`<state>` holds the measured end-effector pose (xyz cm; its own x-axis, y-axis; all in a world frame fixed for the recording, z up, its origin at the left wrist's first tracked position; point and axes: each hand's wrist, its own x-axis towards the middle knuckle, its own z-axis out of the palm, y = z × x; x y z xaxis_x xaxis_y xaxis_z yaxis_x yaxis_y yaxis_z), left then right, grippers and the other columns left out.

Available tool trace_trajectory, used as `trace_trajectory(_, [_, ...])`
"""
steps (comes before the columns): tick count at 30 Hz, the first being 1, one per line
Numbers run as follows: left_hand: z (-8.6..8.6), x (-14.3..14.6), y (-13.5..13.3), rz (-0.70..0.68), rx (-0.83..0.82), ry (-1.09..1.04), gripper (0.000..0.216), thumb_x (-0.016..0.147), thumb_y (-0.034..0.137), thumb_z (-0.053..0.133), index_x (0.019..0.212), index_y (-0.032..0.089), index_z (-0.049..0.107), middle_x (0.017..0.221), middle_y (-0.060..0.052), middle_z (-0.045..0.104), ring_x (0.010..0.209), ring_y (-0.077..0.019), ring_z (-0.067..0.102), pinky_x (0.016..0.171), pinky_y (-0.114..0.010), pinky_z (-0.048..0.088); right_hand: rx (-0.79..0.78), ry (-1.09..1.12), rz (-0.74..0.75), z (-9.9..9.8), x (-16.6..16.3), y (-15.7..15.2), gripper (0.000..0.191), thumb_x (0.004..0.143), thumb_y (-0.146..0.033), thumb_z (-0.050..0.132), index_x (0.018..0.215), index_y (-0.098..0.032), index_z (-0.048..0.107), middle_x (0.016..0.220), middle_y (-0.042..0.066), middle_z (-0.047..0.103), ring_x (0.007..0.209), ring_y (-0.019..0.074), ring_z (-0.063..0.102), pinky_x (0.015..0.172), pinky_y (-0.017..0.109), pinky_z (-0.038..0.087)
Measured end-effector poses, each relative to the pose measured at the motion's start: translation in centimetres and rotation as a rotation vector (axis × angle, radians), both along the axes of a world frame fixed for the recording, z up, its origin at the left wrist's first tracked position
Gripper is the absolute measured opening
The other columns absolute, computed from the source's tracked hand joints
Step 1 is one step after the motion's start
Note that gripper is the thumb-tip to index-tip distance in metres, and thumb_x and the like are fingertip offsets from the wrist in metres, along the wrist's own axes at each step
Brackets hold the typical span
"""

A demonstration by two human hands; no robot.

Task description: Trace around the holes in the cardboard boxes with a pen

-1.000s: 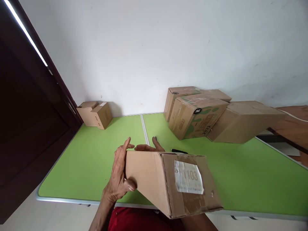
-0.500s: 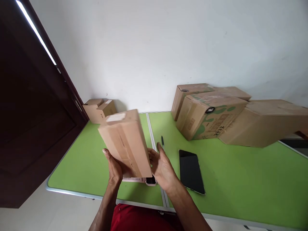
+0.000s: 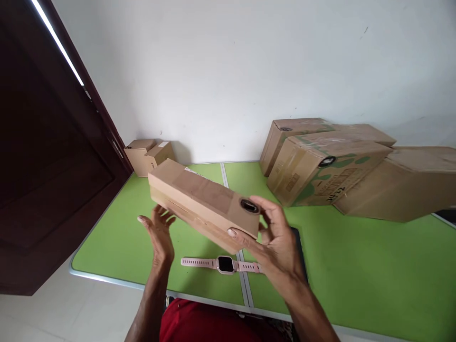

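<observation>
Left of centre, the left hand point(image 3: 162, 240) is seen open, its contact with the tilted carton point(image 3: 201, 197) unclear; the carton is held mid-frame, above a pink watch point(image 3: 225, 264), its right end gripped by the right hand point(image 3: 280, 244); larger boxes point(image 3: 342, 173) are seen at right.

A plain whitish wall point(image 3: 221, 71), marked with a few small scuffs point(image 3: 366, 30), rises behind the bench point(image 3: 117, 242). The bench has a bright green top, a pale metal edge point(image 3: 107, 280) and a light strip point(image 3: 246, 289) running across it from back to front. At left stands a dark reddish-brown door point(image 3: 42, 166) in a matching frame point(image 3: 73, 57); a thin line of bright light point(image 3: 58, 42) slants along its upper edge. Pale floor point(image 3: 89, 308) shows below.
</observation>
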<state>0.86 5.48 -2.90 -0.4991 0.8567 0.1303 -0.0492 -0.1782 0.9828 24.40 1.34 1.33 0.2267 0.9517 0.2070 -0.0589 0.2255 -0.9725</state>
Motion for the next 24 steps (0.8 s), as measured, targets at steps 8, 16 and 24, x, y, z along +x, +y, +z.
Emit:
trace_trajectory(8, [7.1,-5.1,-0.6,0.143,0.294,0.311,0.068,0.096,0.08,0.065,0.136,0.025,0.071,0.138,-0.012,0.073,0.13,-0.0326,0.069,0.112,-0.047,0.051,0.181,-0.552,0.077,5.3,3.7,-1.5,0.082,0.075,-0.045,0.099,0.149,-0.039,0.066,0.149,0.009,0.072,0.123,0.0418,0.074,0.11,0.061,0.059])
trace_trajectory(16, [12.9,-1.9,-0.4,-1.093,-0.097,0.45,0.097,0.062,0.049,0.106,0.151,0.029,0.073,0.159,-0.023,0.067,0.151,-0.0523,0.061,0.118,-0.072,0.054,0.293,-0.688,0.43,8.2,2.9,-2.7,0.092,0.074,-0.03,0.104,0.156,-0.051,0.068,0.15,0.0,0.076,0.141,0.0407,0.071,0.127,0.057,0.055])
trace_trajectory(24, [10.0,0.5,1.1,-1.478,-0.374,0.211,0.08,0.063,0.063,0.098,0.132,0.026,0.085,0.115,-0.013,0.087,0.116,-0.0479,0.081,0.096,-0.058,0.068,0.156,-0.557,0.522,9.7,3.2,-2.8,0.089,0.062,-0.023,0.11,0.141,-0.051,0.08,0.14,0.0,0.081,0.131,0.0414,0.076,0.123,0.057,0.059])
